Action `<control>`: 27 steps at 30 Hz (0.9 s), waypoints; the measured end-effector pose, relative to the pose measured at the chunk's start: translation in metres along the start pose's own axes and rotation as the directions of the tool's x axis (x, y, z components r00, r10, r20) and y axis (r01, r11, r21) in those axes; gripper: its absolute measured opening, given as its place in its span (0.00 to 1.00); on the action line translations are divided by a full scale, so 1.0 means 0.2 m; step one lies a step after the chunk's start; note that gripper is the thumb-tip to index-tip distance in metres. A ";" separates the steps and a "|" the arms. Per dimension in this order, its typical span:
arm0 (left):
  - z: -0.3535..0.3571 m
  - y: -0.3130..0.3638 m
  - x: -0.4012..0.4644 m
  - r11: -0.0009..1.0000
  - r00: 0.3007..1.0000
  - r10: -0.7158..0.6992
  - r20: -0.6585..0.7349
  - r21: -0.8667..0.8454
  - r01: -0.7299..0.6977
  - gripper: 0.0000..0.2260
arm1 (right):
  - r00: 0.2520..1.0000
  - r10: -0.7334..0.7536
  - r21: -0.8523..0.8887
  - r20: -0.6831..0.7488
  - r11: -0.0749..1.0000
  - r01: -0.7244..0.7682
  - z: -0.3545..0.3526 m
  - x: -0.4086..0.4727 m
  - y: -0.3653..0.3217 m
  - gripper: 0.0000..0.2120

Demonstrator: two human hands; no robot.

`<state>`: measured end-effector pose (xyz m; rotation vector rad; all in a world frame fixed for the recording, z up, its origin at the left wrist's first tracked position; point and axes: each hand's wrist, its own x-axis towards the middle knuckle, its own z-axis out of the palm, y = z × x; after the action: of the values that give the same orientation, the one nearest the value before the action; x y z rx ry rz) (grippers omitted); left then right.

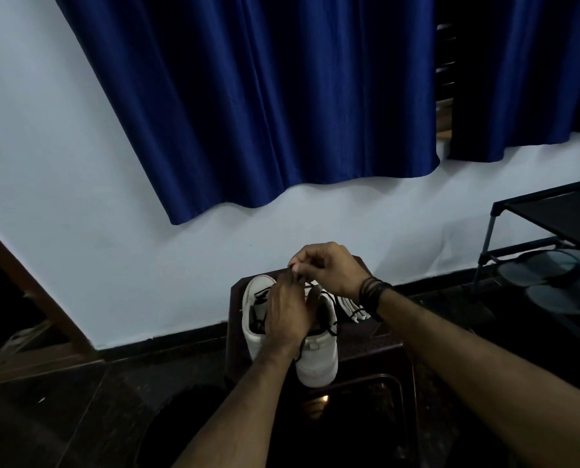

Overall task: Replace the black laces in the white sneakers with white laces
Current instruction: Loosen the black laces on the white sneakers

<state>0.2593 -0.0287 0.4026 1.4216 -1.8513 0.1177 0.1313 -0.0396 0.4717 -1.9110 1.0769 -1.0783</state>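
Right hand (pixel 329 268) pinches the black lace (pixel 329 329) above the white sneakers (pixel 315 359); left hand (pixel 287 315) lies on them, grip probably loose, can't tell.

Two white sneakers (pixel 317 358) side by side on one dark stool (pixel 376 352). One bundle of white laces (pixel 354 309) right of them. Two hands: left hand (pixel 287 314), right hand (pixel 329 268). Two blue curtains (pixel 265 96) far. One shoe rack (pixel 548 211) right, two grey sandals (pixel 551 265).

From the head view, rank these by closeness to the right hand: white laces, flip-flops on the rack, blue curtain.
From the right hand:
1. white laces, just below its wrist, on the stool.
2. flip-flops, far right, on the rack's lower shelf.
3. blue curtain, on the wall behind; order with the flip-flops is uncertain.
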 end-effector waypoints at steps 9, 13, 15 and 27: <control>-0.01 0.00 -0.01 0.997 0.980 -0.055 -0.192 0.040 0.063 0.08 | 0.979 0.161 -0.221 -0.123 0.958 -0.185 -0.04 -0.06 0.19 0.15; -0.01 0.01 -0.02 0.992 0.962 -0.121 -0.244 0.002 0.126 0.07 | 0.984 0.177 -0.451 0.019 0.880 -0.149 0.00 -0.06 0.28 0.13; -0.01 0.01 -0.02 0.993 0.965 -0.114 -0.236 -0.035 0.109 0.10 | 0.985 0.175 -0.435 0.015 0.888 -0.151 0.02 -0.03 0.30 0.09; 0.01 0.00 0.00 0.998 0.997 -0.065 0.051 -0.013 0.065 0.18 | 0.995 0.008 -0.079 -0.096 0.997 -0.016 -0.04 0.02 0.04 0.08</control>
<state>0.2592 -0.0289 0.4013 1.4854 -1.8406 0.0363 0.1220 -0.0492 0.4696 -1.9291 1.2000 -1.1455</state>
